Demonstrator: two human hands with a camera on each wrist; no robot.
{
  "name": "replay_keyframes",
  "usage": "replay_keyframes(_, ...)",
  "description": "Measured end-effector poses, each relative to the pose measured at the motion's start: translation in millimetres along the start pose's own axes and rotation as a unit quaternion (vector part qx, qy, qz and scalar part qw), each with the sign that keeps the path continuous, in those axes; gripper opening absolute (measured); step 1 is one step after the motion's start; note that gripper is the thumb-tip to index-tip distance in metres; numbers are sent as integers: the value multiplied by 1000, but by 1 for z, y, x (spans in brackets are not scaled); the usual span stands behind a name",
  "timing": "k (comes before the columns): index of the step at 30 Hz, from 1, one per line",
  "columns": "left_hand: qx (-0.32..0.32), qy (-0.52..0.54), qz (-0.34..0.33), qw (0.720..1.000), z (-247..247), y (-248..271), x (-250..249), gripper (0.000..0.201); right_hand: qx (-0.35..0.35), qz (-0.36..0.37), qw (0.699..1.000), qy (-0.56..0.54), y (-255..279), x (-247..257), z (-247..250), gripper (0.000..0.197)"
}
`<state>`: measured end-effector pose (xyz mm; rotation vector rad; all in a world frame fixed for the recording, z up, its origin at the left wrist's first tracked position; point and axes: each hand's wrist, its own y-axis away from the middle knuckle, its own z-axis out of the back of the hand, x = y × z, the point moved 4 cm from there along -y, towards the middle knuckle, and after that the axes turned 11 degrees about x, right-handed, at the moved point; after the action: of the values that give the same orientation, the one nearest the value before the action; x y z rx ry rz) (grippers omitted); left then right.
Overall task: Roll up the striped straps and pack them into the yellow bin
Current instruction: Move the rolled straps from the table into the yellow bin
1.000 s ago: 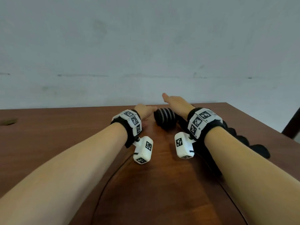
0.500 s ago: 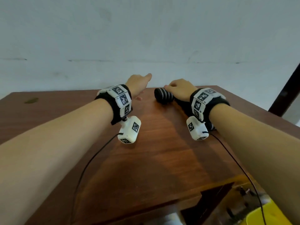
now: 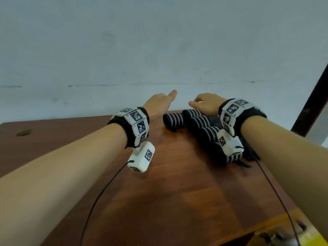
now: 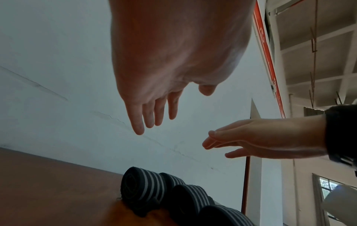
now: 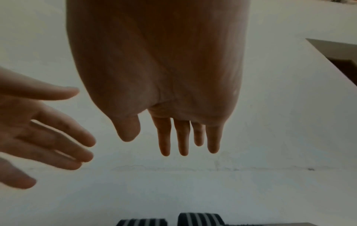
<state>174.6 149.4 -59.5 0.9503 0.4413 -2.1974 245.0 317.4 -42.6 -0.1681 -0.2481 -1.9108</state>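
Several rolled black straps with white stripes (image 3: 198, 123) lie in a row on the far right of the wooden table (image 3: 168, 192). The leftmost roll (image 3: 174, 120) lies a little apart from the others. The rolls also show low in the left wrist view (image 4: 146, 189) and at the bottom of the right wrist view (image 5: 199, 219). My left hand (image 3: 159, 103) hovers above the table left of the rolls, fingers straight, holding nothing. My right hand (image 3: 205, 102) hovers over the far rolls, fingers relaxed and empty. A yellow bin corner (image 3: 319, 241) shows at the bottom right.
A pale wall (image 3: 159, 50) rises just behind the table's far edge. A dark post (image 3: 312, 96) stands at the right. Thin black cables (image 3: 99, 197) run from both wrist cameras toward me. A small greenish spot (image 3: 24, 132) marks the table's far left.
Both hands have lifted off the roll and risen above the table. The roll they held now lies left of the row. The head view has tilted, showing more rolls.
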Motion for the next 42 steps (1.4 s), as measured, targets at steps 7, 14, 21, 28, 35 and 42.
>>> replay_keyframes(7, 18, -18, 32, 999, -19, -99, 43, 41, 51, -1, 997, 56, -96, -39, 7, 54)
replay_keyframes(14, 48, -7, 77, 996, -17, -175, 68, 46, 183, -20, 976, 116, -194, -60, -10, 58)
replay_keyframes(21, 104, -2, 151, 983, -13, -188, 56, 62, 215, -13, 976, 20, -206, -59, -21, 80)
replay_keyframes(28, 146, -34, 239, 959, 6, -146, -11, 66, 287, -20, 958, 16, -146, -67, 27, 74)
replay_keyframes(35, 67, -15, 267, 961, 34, -92, -81, 60, 306, 22, 952, 23, -105, -83, 91, 85)
replay_keyframes(42, 72, -38, 245, 966, 46, -96, -110, 64, 291, 47, 956, 0, -101, -66, 110, 78)
